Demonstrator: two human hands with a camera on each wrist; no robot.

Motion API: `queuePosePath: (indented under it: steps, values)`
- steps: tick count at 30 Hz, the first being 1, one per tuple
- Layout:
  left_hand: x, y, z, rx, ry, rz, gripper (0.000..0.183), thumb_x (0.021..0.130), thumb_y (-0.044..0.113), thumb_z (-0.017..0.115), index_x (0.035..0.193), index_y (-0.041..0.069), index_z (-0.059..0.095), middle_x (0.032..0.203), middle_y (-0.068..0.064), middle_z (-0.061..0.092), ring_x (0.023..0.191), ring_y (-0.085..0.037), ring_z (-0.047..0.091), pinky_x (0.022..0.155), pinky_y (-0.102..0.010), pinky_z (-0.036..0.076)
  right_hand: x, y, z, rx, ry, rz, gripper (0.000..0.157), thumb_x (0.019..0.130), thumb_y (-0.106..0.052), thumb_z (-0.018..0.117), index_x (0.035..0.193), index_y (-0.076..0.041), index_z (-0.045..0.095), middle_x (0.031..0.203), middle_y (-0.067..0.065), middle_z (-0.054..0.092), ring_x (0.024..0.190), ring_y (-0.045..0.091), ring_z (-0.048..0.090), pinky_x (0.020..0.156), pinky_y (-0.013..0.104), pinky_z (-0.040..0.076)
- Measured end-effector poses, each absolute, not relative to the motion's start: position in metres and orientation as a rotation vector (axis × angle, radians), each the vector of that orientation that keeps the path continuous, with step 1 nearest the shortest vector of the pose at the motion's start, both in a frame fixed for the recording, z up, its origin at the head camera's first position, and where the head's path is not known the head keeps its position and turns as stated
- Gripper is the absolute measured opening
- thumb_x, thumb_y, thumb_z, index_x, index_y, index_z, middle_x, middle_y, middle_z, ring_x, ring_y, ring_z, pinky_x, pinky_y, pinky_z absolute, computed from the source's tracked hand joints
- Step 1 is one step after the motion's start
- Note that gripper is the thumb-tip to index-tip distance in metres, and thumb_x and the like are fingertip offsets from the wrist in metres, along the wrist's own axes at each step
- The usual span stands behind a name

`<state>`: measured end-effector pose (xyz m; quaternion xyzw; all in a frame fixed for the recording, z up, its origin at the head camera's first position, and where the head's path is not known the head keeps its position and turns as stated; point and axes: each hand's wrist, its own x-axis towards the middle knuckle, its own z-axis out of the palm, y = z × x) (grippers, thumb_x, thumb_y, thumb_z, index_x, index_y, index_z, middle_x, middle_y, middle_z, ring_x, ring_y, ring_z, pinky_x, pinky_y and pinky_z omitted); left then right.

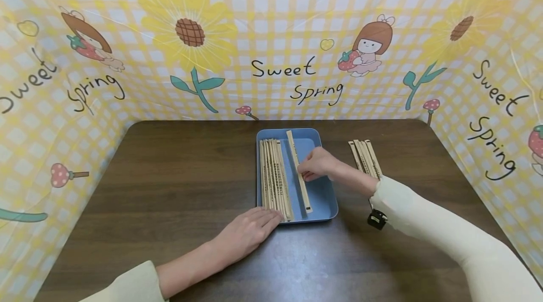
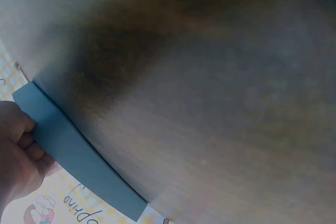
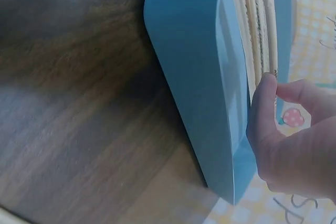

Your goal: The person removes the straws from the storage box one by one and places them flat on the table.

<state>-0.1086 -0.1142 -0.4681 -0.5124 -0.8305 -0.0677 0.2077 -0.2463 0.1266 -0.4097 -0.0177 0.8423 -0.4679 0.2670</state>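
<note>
A blue tray [image 1: 314, 193] lies on the table, with a row of long paper-wrapped chopsticks [image 1: 271, 175] packed along its left side. My right hand [image 1: 319, 163] pinches one paper-wrapped pair of chopsticks [image 1: 304, 196] near its middle, over the right part of the tray. In the right wrist view, thumb and forefinger meet at that wrapper [image 3: 271, 30]. My left hand [image 1: 250, 229] rests at the tray's near left corner, its fingers laid over the rim by the row's near ends. The left wrist view shows that hand [image 2: 21, 153] against the tray wall [image 2: 79, 156].
Several more wrapped chopsticks [image 1: 366, 156] lie on the table right of the tray, partly hidden by my right forearm. A small black camera [image 1: 376, 219] hangs at the right wrist. Yellow checked cloth [image 1: 280, 19] surrounds the dark wooden table [image 1: 178, 175].
</note>
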Motion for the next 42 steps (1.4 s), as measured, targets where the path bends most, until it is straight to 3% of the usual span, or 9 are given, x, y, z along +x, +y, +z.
queuePosePath:
  steps: [5, 18, 30, 36, 42]
  values:
    - [-0.109, -0.116, -0.47, -1.423, -2.306, -0.162, 0.031, 0.093, 0.003, 0.055, 0.121, -0.002, 0.067, 0.12, -0.013, 0.068, 0.112, -0.023, 0.064, 0.098, -0.037, 0.051, -0.247, 0.143, -0.404, -0.073, 2.248, -1.311, 0.012, 0.083, -0.002, 0.062, 0.077, 0.007, 0.066, 0.078, 0.016, 0.067, 0.068, 0.019, 0.066, 0.073, 0.037, 0.061]
    - [-0.108, -0.116, -0.472, -1.41, -2.293, -0.145, 0.034, 0.094, 0.004, 0.047, 0.121, -0.001, 0.067, 0.119, -0.013, 0.069, 0.111, -0.023, 0.065, 0.096, -0.037, 0.052, -0.246, 0.205, -0.395, -0.007, 2.265, -1.306, 0.027, 0.087, -0.004, 0.062, 0.106, 0.014, 0.067, 0.092, 0.014, 0.067, 0.078, 0.018, 0.067, 0.078, 0.031, 0.06]
    - [-0.109, -0.116, -0.472, -1.411, -2.298, -0.156, 0.034, 0.094, 0.003, 0.049, 0.122, -0.001, 0.067, 0.119, -0.013, 0.069, 0.111, -0.024, 0.065, 0.096, -0.037, 0.052, -0.241, 0.257, -0.398, 0.027, 2.274, -1.298, 0.025, 0.088, -0.002, 0.055, 0.103, 0.015, 0.066, 0.089, 0.012, 0.068, 0.079, 0.017, 0.068, 0.08, 0.034, 0.059]
    - [-0.108, -0.117, -0.471, -1.412, -2.305, -0.156, 0.034, 0.094, 0.003, 0.049, 0.122, -0.001, 0.067, 0.12, -0.013, 0.068, 0.111, -0.023, 0.065, 0.096, -0.037, 0.052, -0.238, 0.273, -0.4, 0.008, 2.299, -1.255, 0.029, 0.091, -0.004, 0.055, 0.109, 0.017, 0.064, 0.099, 0.017, 0.066, 0.083, 0.018, 0.068, 0.081, 0.034, 0.059]
    - [-0.108, -0.117, -0.47, -1.419, -2.315, -0.162, 0.033, 0.093, 0.003, 0.053, 0.124, -0.001, 0.066, 0.121, -0.013, 0.068, 0.112, -0.024, 0.065, 0.097, -0.037, 0.052, -0.236, 0.285, -0.404, 0.061, 2.299, -1.261, 0.035, 0.096, -0.003, 0.054, 0.12, 0.022, 0.056, 0.095, 0.014, 0.069, 0.082, 0.016, 0.068, 0.081, 0.034, 0.059]
